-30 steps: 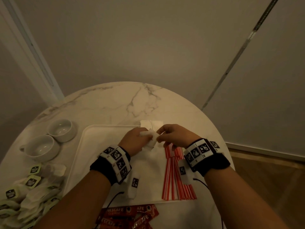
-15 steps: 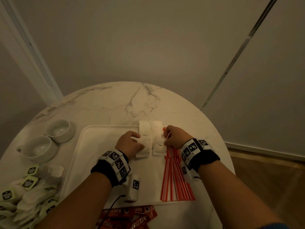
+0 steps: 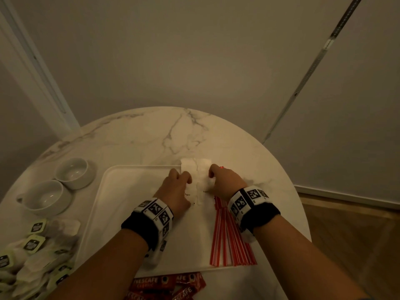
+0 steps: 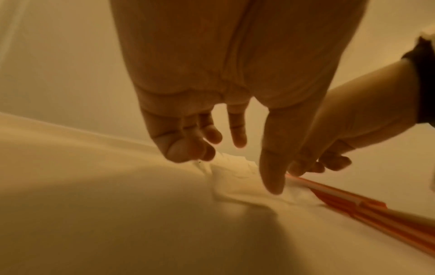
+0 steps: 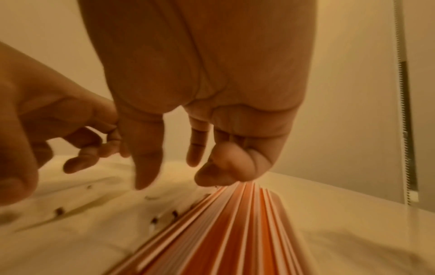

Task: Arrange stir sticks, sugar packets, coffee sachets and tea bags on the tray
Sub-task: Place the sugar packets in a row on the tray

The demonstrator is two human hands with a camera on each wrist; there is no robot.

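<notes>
Over tray [image 3: 121,191]: L hand [image 3: 176,189] & R hand [image 3: 225,182] palm-down, fingers loosely curled, flanking sugar packets [image 3: 200,176]; nothing gripped.

Both forearms are bare, with no sleeves in sight. The left hand [image 3: 176,191] has at its wrist a wide black band [image 3: 140,229] topped by a white strip of square black-and-white coded markers, and a small white block with one more marker hangs under the wrist. The right hand [image 3: 227,184] wears the same kind of black band [image 3: 263,217] with a white marker strip, and a white piece shows below that wrist too.
</notes>
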